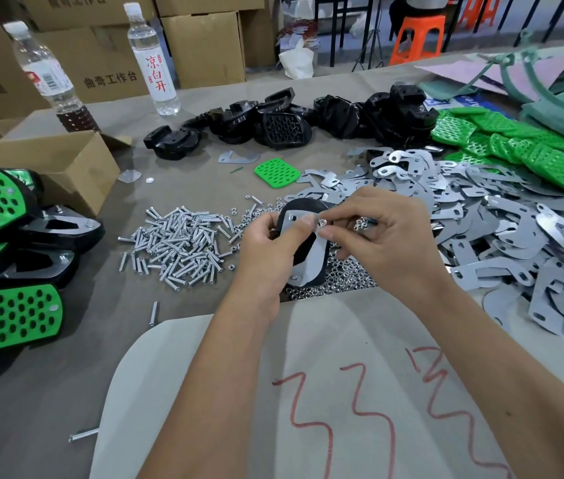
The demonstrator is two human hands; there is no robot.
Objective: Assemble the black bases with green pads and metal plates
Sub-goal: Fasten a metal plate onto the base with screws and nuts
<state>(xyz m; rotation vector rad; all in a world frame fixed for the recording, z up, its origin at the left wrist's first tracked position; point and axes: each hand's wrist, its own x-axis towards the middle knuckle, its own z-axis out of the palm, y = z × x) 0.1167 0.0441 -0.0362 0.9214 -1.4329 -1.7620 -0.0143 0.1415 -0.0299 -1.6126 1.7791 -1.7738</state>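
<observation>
Above the desk's near edge, black base (303,252) with metal plate (309,257) gripped by left hand (266,252); small nut (323,223) pinched by right hand (380,236) fingertips (325,232)

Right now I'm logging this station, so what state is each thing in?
black base: held up, metal plate laid on it
left hand: grips the base
right hand: pinches a nut at the plate's hole
small bottle: upright, capped
large bottle: upright, capped
cardboard box: flaps open
</observation>
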